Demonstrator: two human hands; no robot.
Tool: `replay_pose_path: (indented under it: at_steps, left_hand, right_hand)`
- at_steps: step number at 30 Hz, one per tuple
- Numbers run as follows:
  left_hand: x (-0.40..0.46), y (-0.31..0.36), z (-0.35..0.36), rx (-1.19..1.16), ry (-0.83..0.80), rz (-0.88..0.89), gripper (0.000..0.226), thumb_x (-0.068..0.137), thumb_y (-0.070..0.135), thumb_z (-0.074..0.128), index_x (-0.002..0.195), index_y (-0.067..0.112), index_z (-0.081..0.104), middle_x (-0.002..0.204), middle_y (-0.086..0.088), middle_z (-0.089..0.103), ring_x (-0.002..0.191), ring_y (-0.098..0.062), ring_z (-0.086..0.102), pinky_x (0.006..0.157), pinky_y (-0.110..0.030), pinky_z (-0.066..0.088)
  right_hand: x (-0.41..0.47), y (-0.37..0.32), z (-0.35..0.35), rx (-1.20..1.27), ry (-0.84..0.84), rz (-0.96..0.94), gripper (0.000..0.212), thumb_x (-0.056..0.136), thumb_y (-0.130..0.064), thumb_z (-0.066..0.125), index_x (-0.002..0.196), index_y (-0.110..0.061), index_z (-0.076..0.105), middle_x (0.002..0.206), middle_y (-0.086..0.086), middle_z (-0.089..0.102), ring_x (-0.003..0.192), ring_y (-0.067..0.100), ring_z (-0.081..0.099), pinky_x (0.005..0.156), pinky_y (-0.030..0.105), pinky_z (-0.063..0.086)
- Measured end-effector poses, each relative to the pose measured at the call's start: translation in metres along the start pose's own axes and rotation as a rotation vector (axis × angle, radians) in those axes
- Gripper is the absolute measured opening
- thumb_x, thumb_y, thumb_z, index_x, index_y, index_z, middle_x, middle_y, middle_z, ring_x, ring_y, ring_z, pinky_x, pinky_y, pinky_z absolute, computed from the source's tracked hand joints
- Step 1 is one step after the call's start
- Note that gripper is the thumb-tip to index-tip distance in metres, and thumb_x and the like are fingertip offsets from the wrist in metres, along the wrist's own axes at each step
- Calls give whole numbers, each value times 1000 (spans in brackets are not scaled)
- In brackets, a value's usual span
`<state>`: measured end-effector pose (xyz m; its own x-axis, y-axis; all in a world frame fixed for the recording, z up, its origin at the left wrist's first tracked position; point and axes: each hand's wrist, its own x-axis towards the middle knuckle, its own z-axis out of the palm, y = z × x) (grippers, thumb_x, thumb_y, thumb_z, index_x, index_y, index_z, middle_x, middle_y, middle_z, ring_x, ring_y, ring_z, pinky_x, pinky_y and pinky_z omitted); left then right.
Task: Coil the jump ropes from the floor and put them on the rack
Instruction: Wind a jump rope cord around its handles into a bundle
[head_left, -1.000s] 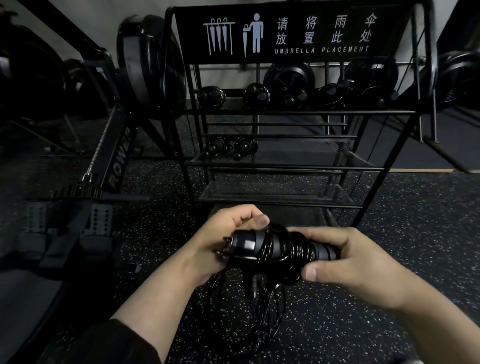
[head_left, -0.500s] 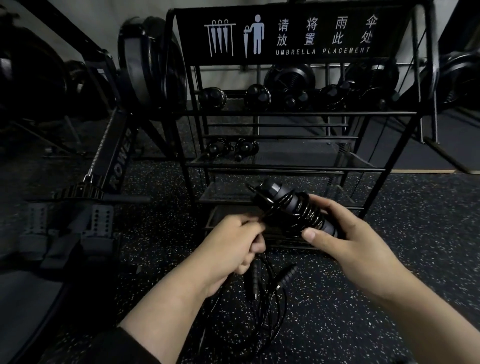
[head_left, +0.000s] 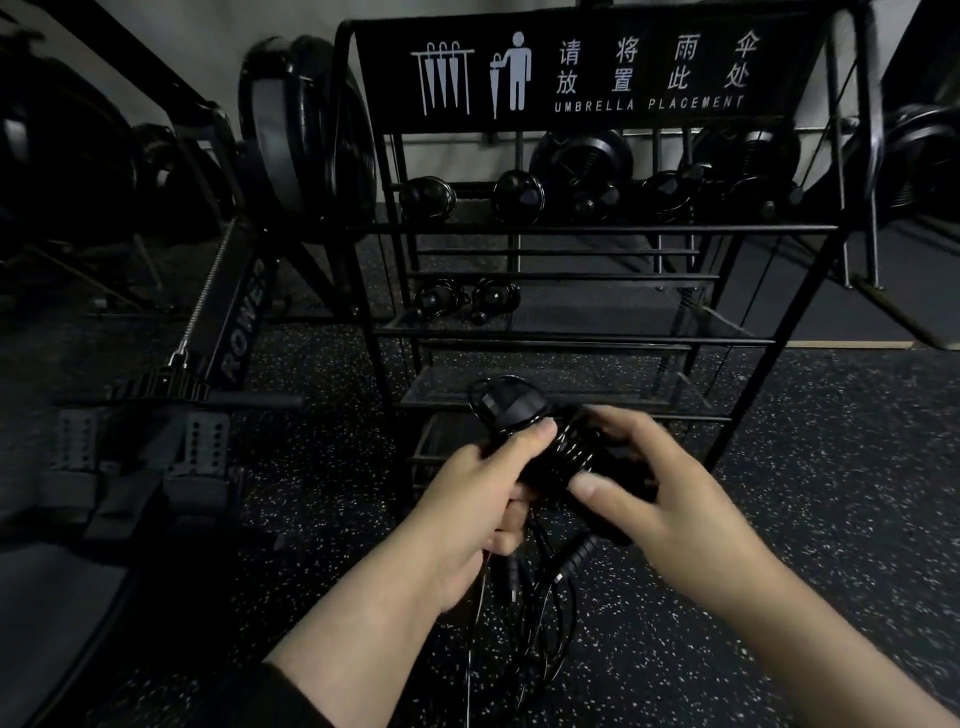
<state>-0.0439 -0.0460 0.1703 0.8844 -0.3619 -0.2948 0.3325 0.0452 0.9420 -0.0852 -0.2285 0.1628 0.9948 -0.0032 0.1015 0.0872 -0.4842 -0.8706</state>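
Left hand (head_left: 480, 506): at 7 o'clock of the bundle, fingers curled round the jump rope handles (head_left: 540, 447), thumb laid along their upper side.
Right hand (head_left: 660, 499): at 4 o'clock of the bundle, fingers bent over the far side, thumb pressed against the near side; gripping the coiled part.
Jump rope handles: black, held off the floor between both hands, tilted with the capped end toward 11 o'clock; cord wound in tight turns round the shaft.
Loose cord (head_left: 524, 613): hanging from the hands toward 6 o'clock in slack loops; contact with the floor cannot be told.
Second handle (head_left: 574, 556): ribbed, dangling below the right thumb among the loops.
Rack (head_left: 571, 228): black wire frame at 12 o'clock of the hands, sign reading "UMBRELLA PLACEMENT" across the top.
Stored ropes (head_left: 467, 301): two dark coiled bundles on the middle shelf, left part; more dark round items on the upper rail.
Rower (head_left: 239, 332): at 9 o'clock, rail slanting upward.
Floor (head_left: 805, 519): black, speckled.
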Motion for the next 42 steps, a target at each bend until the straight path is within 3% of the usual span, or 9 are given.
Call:
replay_pose_path:
  at_steps: [7, 11, 14, 19, 22, 27, 31, 36, 42]
  left_hand:
    - [-4, 4, -1, 83, -161, 72, 21, 80, 51, 71, 73, 31, 70, 72, 4, 36, 54, -7, 27, 49, -23, 19]
    - [-2, 1, 2, 130, -70, 13, 39, 85, 56, 69, 99, 20, 67, 61, 15, 52, 52, -5, 29, 46, -20, 25]
    - [-1, -3, 4, 92, -28, 7, 35, 81, 58, 72, 85, 24, 63, 63, 12, 45, 52, -5, 28, 44, -20, 22]
    - [0, 2, 0, 62, -115, 74, 23, 82, 52, 71, 86, 30, 69, 64, 11, 37, 53, -6, 26, 42, -18, 22]
    - [-1, 4, -1, 86, -133, 67, 30, 86, 50, 70, 99, 23, 67, 66, 9, 36, 53, -6, 26, 43, -18, 23]
    - [1, 2, -2, 66, -61, 6, 34, 81, 59, 72, 84, 25, 69, 72, 8, 50, 53, -6, 30, 43, -19, 24]
    - [-1, 2, -2, 66, -73, -35, 44, 80, 65, 70, 92, 23, 74, 74, 6, 50, 51, -6, 27, 45, -23, 17]
    - [-4, 5, -6, 152, -127, 35, 40, 80, 61, 70, 104, 29, 75, 72, 7, 48, 51, -5, 28, 44, -20, 19]
    - [-6, 5, -3, 131, -158, 37, 28, 79, 59, 72, 96, 38, 77, 80, 8, 57, 52, -6, 26, 45, -21, 22]
  right_hand:
    - [2, -4, -10, 362, -110, 161, 59, 72, -42, 78, 127, -27, 64, 104, -6, 79, 95, 12, 76, 75, 23, 58]
    - [2, -5, -8, -34, 93, 124, 61, 66, -59, 80, 119, -49, 50, 94, -23, 72, 87, -3, 70, 72, 17, 53]
    - [0, -3, -3, -189, 107, 81, 64, 63, -65, 78, 117, -54, 45, 95, -29, 66, 88, -11, 65, 70, 12, 50]
    - [0, 1, -9, 588, -76, 195, 48, 73, -62, 78, 110, -34, 66, 110, 9, 74, 97, 31, 75, 71, 40, 60]
    - [-2, -4, -6, 638, -204, 242, 45, 83, -50, 70, 118, -21, 67, 107, 19, 75, 86, 38, 73, 71, 46, 60]
    - [-1, -10, -3, 156, -7, 120, 44, 83, -49, 68, 126, -44, 59, 91, -12, 76, 76, -8, 70, 63, 9, 49]
    - [-1, -3, 6, -203, -48, 50, 84, 73, -69, 63, 148, -59, 27, 114, -27, 64, 102, -10, 62, 87, 13, 49]
    - [-1, 2, -8, 107, -220, 74, 65, 80, -68, 54, 142, -56, 39, 118, -26, 69, 113, -5, 64, 97, 18, 51]
    - [1, 0, -6, 204, -112, 111, 66, 77, -61, 67, 139, -49, 49, 117, -23, 72, 108, 0, 69, 86, 20, 55]
